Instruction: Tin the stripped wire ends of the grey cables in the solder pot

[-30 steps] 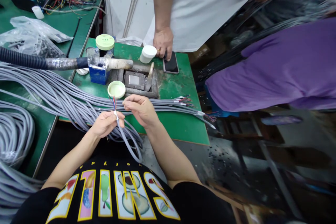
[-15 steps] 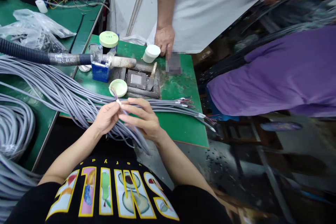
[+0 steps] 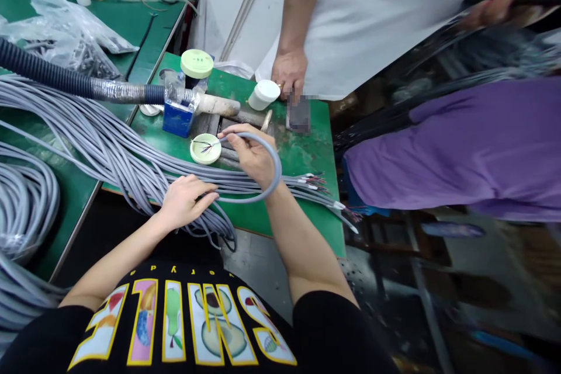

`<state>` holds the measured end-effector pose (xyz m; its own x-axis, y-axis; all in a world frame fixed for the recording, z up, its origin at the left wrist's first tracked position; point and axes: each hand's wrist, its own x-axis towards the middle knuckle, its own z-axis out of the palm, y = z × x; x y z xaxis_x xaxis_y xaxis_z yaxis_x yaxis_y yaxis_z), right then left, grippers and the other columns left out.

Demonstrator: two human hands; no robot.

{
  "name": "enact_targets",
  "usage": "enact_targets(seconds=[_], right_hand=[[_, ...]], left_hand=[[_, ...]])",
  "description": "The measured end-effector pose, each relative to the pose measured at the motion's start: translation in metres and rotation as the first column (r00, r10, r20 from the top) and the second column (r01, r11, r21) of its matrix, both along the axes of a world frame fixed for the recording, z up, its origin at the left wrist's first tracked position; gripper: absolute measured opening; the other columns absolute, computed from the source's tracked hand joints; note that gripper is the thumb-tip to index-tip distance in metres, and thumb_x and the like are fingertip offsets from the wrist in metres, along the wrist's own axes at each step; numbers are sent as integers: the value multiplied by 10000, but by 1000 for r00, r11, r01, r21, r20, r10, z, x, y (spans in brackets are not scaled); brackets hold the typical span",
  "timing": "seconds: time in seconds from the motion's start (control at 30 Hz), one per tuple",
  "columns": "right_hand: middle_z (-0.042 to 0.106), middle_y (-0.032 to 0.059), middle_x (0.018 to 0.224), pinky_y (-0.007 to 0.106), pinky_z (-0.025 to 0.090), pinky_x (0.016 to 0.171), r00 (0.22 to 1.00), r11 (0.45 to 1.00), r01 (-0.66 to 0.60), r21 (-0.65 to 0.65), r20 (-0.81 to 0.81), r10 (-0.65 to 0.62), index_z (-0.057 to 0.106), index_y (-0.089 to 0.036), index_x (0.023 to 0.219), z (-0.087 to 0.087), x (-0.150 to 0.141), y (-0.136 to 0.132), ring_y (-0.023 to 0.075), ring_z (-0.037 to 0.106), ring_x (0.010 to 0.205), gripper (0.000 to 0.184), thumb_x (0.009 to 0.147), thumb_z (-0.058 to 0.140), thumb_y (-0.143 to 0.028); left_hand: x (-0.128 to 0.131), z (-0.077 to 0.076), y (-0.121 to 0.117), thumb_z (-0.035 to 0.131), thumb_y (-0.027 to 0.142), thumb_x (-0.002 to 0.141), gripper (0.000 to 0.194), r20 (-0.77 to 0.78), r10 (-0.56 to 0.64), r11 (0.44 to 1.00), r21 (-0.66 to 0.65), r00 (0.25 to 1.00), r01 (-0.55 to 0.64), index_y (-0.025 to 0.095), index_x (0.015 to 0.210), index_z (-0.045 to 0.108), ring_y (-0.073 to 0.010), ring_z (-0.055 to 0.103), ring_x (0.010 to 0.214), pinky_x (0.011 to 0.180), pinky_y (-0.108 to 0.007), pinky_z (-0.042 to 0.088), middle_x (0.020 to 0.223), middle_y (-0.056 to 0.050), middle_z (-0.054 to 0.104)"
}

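Nearest, on the near side of the shallow dish (image 3: 205, 158), the left hand (image 3: 188, 201) has its fingers loosely curved by the cable; whether they pinch it, I cannot tell. Right of the dish, the right hand (image 3: 252, 155) pinches the looped grey cable (image 3: 277, 166) near its end, between thumb and fingers, its bare wires (image 3: 205, 145) over the dish. The cable bundle (image 3: 144, 155) runs along the dish's near side. Beyond the dish, to the left, stands the blue box (image 3: 177, 121); beyond it, to the right, the white jar (image 3: 264, 95), near another person's hand (image 3: 290, 73).
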<state>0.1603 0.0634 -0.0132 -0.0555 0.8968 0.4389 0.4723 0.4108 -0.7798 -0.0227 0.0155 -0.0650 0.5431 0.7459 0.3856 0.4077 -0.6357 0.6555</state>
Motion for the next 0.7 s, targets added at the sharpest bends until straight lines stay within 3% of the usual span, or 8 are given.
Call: enact_targets(seconds=[0.43,0.7], right_hand=[[725,45,861,305,515,762,994,991,-71,-117,73,80,662,-209,864,-4,-7,10,180,672,813,241,895,521,-402],[736,32,887,283,499,767,972,992,-107,-68,201,119,681,-217,870,-4,-12,10,172,664,812,209,901,500,-318]], left_hand=[[-1,1,0,472,377,938,306,12,-21,999,-28,1000,21,193,973,714,-173,580,736,684,-315,372,806,-55,740],[0,2,0,489,373,932,293,28,-16,999,-28,999,16,190,962,716,-171,580,731,678,-315,367,798,-54,736]])
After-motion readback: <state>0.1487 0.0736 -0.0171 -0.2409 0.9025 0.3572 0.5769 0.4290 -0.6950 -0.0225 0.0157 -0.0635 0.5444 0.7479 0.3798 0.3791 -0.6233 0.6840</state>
